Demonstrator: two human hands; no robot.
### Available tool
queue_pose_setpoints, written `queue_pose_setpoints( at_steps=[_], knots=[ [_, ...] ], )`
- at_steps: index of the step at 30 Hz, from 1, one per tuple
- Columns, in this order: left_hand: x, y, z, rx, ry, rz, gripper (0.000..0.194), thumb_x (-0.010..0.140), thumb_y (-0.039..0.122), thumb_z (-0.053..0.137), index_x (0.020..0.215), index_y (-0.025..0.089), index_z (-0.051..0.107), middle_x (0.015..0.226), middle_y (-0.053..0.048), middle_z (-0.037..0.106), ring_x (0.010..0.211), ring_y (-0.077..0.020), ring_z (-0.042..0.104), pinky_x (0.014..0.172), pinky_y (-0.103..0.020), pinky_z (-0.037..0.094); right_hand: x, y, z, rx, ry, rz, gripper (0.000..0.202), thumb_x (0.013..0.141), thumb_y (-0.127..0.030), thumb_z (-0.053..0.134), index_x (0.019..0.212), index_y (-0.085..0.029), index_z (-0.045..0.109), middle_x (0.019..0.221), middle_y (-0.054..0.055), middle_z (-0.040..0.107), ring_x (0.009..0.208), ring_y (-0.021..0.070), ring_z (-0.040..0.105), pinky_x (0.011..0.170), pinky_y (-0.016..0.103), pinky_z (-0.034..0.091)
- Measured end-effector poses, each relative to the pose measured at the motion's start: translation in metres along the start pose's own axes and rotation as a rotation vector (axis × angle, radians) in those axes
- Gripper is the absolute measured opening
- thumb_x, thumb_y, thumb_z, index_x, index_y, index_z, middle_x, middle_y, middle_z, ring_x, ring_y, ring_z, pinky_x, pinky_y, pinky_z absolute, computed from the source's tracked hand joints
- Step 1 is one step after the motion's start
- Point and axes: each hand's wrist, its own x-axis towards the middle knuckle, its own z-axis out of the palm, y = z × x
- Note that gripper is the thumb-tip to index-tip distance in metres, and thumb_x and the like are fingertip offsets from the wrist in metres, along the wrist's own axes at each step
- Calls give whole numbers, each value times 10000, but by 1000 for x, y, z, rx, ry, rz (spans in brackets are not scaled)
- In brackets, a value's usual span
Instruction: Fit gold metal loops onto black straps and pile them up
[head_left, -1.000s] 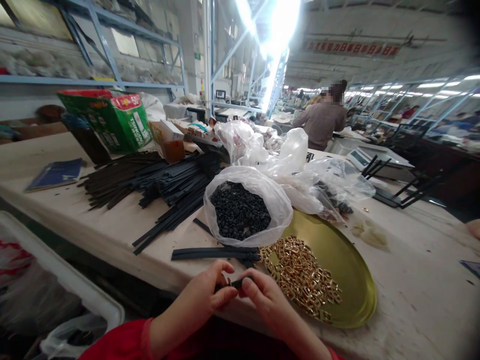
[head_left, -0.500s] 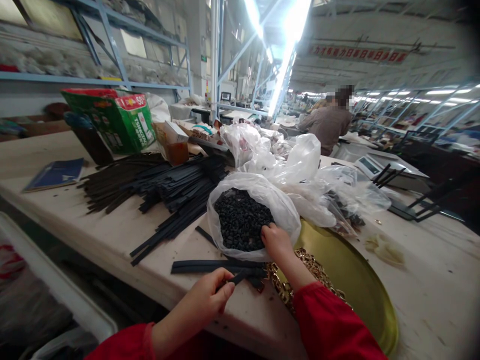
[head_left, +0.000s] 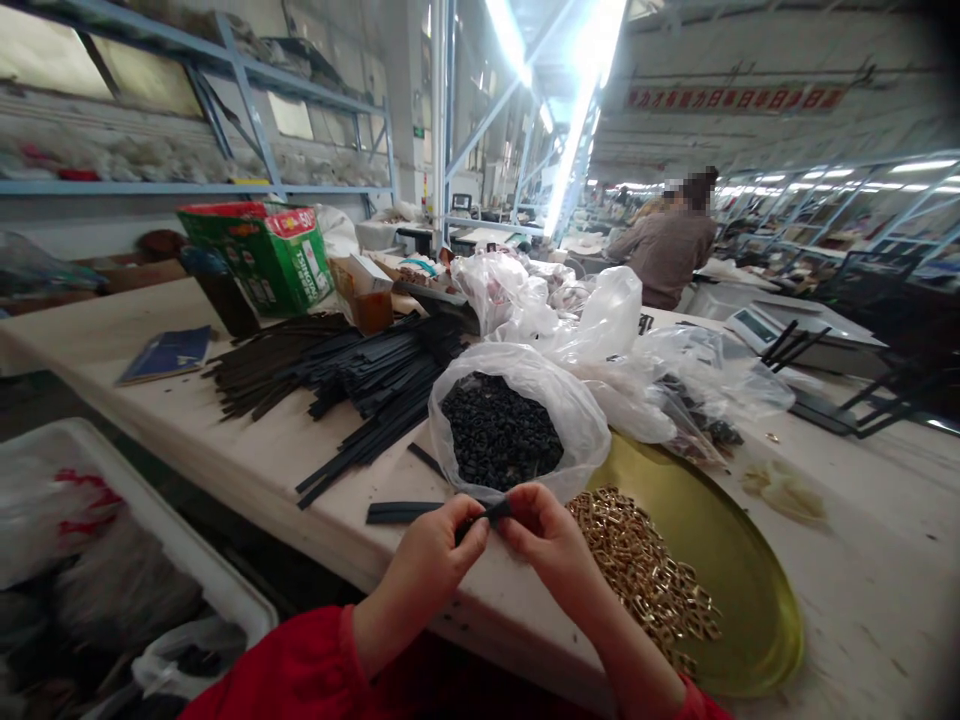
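The strap, dark, flat and narrow, sits just in front of the bag, pinched by left hand and right hand, fingers closed on it. The bag holds black loops; right of it, gold buckles lie heaped on a tray.

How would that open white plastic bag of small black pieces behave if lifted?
The white plastic bag would probably sag and deform, since its thin rim is crumpled. The small black pieces inside look loose, so they may shift, or spill from the wide mouth if tipped.
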Motion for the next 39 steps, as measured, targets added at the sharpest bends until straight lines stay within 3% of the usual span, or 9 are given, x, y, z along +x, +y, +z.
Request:
queue_pose_setpoints(
  at_steps=[4, 8, 13, 19, 21, 24, 26, 32, 39],
  knots=[
    [-8, 3, 4, 180, 57, -5, 172, 822, 282, 431, 806, 200, 581, 643, 16, 582, 605, -141, 542, 579, -224, 345, -16, -4, 9, 341, 42, 220, 306, 560, -298, 773, 772, -165, 597, 688, -26, 606, 623, 107, 525, 633, 248, 410],
    [-16, 0, 8, 153, 53, -18, 191, 825, 282, 416, 762, 198, 574, 634, 21, 566, 608, -134, 525, 598, -219, 352, -23, 1, 13, 566, 86, 311, 307, 521, -304, 809, 671, -169, 578, 614, -47, 579, 591, 98, 518, 646, 259, 417],
    [-19, -7, 9, -88, -129, -43, 202, 810, 276, 413, 725, 164, 558, 608, 41, 485, 570, -104, 447, 539, -196, 338, -33, 14, 10, 453, 94, 239, 283, 609, -380, 756, 628, -157, 583, 588, -31, 572, 579, 100, 505, 615, 242, 403],
    [-21, -5, 10, -118, -259, -103, 173, 770, 242, 420, 660, 155, 521, 561, 56, 424, 529, -91, 404, 492, -189, 313, -45, 27, 10, 418, -13, 248, 251, 634, -323, 747, 788, -169, 622, 619, -45, 563, 557, 84, 477, 582, 216, 371],
    [-24, -3, 9, -124, -289, -92, 161, 777, 234, 412, 722, 153, 540, 587, 47, 467, 547, -96, 436, 505, -190, 331, -47, 28, 11, 403, -12, 270, 243, 652, -341, 732, 780, -165, 625, 613, -42, 559, 559, 86, 475, 584, 217, 370],
    [-29, -2, 4, -182, -330, -103, 233, 786, 183, 389, 983, 154, 511, 642, 40, 539, 561, -96, 471, 531, -190, 358, -50, 26, 14, 374, 48, 268, 275, 646, -384, 728, 783, -172, 620, 612, -44, 555, 555, 91, 475, 576, 222, 374],
    [-30, -3, 2, -236, -325, -129, 291, 780, 153, 385, 1063, 152, 455, 650, 39, 555, 549, -92, 473, 527, -189, 363, -52, 22, 17, 350, 37, 256, 292, 632, -401, 737, 774, -177, 614, 612, -44, 564, 566, 100, 495, 588, 230, 387],
    [-28, -16, 5, -249, -256, -119, 177, 800, 213, 426, 970, 164, 430, 612, 39, 574, 537, -103, 507, 518, -199, 375, -59, 16, 20, 508, -22, 264, 401, 755, -565, 547, 798, -176, 637, 699, 22, 637, 636, 145, 566, 657, 290, 442],
    [-29, -14, 4, -7, -210, -127, 228, 764, 325, 534, 926, 173, 482, 684, 23, 595, 620, -134, 543, 556, -220, 386, -59, 19, 21, 672, -71, 447, 273, 638, -389, 742, 715, -178, 586, 660, -23, 567, 572, 91, 497, 546, 207, 392]
  ],
)
